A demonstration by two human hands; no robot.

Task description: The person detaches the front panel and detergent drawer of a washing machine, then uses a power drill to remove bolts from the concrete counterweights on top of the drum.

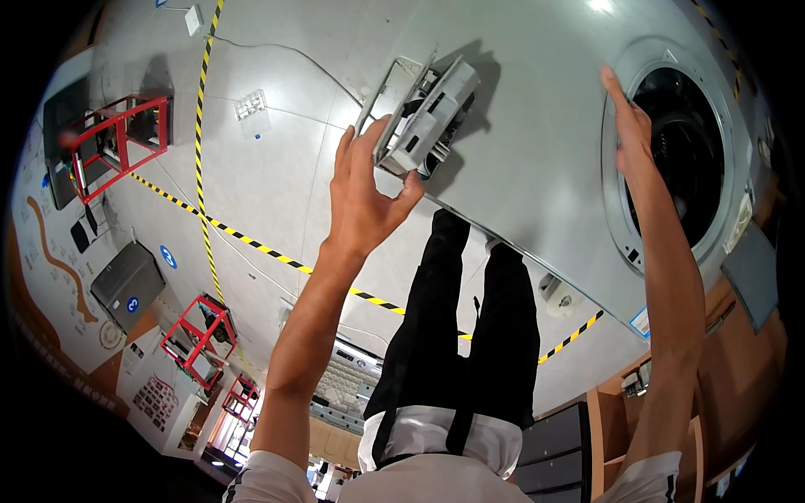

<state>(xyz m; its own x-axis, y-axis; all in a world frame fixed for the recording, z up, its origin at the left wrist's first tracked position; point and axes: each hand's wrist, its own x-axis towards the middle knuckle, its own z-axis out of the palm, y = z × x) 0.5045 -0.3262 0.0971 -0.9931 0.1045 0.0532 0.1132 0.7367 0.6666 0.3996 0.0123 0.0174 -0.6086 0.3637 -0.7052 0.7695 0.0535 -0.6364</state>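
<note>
Shirt [419,482] at six o'clock; my left grip [363,184], eleven, wide around grey unit [440,109], contact unclear; right grip [631,126], two, uncurled against round rim [729,163].

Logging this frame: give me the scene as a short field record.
left hand: at the grey mechanical unit, grip unclear
right hand: open, beside the left rim of the round opening
unit location: left part of the pale panel
floor marking: yellow-black tape
far left: red frames
</note>
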